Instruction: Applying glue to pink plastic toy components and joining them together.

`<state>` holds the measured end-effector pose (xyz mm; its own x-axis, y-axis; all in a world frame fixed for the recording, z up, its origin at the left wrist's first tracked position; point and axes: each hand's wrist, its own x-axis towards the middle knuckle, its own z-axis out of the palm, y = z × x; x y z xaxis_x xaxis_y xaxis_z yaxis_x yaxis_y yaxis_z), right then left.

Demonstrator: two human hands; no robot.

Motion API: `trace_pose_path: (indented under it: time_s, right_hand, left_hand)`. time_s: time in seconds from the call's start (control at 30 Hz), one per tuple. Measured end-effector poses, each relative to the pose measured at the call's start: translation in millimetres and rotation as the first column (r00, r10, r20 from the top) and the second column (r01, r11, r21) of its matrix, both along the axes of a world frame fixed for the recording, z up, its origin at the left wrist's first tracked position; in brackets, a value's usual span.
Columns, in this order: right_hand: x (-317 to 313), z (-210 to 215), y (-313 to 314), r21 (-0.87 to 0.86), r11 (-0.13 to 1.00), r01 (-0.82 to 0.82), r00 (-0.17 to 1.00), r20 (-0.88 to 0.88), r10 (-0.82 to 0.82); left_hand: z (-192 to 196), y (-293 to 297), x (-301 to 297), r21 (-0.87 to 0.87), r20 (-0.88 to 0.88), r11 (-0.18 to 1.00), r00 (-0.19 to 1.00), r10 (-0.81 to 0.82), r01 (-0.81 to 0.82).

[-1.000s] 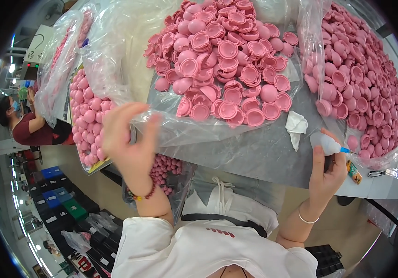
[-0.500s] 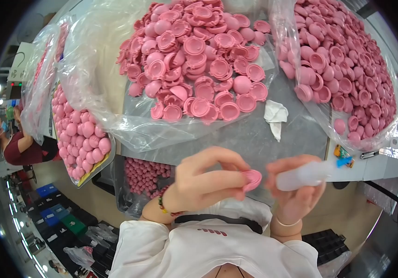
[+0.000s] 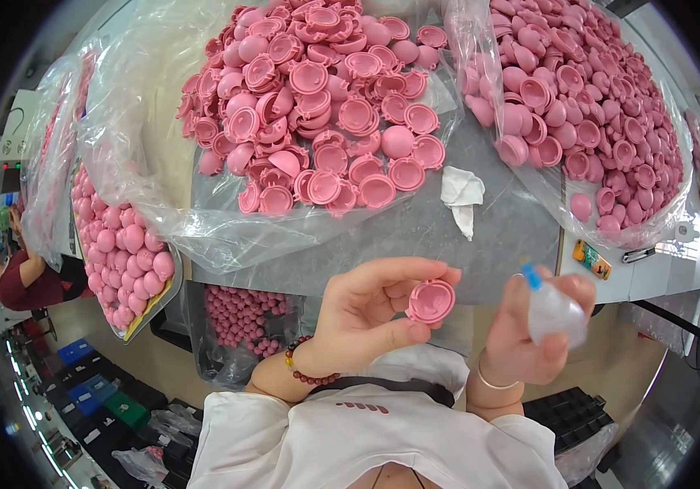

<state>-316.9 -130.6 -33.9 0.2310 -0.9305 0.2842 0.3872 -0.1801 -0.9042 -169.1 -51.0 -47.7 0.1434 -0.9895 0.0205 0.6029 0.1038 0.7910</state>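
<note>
Between the thumb and fingers of my left hand (image 3: 366,314) is a pink plastic half shell (image 3: 431,301), its hollow side showing. My right hand (image 3: 529,334) is closed around a translucent white squeeze bottle (image 3: 555,314) with a blue tip, which points up and to the left. Bottle and shell are apart. Beyond my hands, a heap of pink half shells (image 3: 309,77) lies on clear plastic sheeting on the grey table (image 3: 497,236). A crumpled white cloth (image 3: 462,196) rests to the right of the heap.
At the right, a large clear bag (image 3: 578,122) holds more pink shells. Closed pink balls fill a tray (image 3: 126,261) at the left, with more in a bin (image 3: 244,318) below the table edge. A small orange-and-green packet (image 3: 591,259) lies at the right. Another person (image 3: 20,273) sits far left.
My left hand has turned the half shell so its hollow side shows. The bottle in my right hand has swung round, its blue tip now pointing up-left instead of right. The whole view has shifted slightly.
</note>
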Motion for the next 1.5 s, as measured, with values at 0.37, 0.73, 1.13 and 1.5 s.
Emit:
trace_pose_path:
  time_s: [0.37, 0.73, 1.13, 1.5]
  right_hand:
    - [-8, 15, -6, -0.584, 0.792, -0.179, 0.971, -0.233, 0.048]
    - [-2, 13, -4, -0.576, 0.813, -0.089, 0.980, -0.198, -0.033]
    - [1, 7, -6, -0.648, 0.760, -0.053, 0.977, -0.191, -0.095]
    - [2, 10, -6, -0.660, 0.751, -0.015, 0.970, -0.192, -0.149]
  left_hand:
    - [-1, 2, -2, -0.045, 0.006, 0.997, 0.998, 0.064, -0.064]
    - [1, 2, 0, -0.035, 0.066, 0.999, 0.997, 0.042, -0.039]
    - [-2, 4, 1, -0.053, 0.064, 0.998, 0.998, 0.024, -0.021]
    - [1, 4, 5, -0.184, 0.520, 0.976, 0.831, 0.197, -0.116]
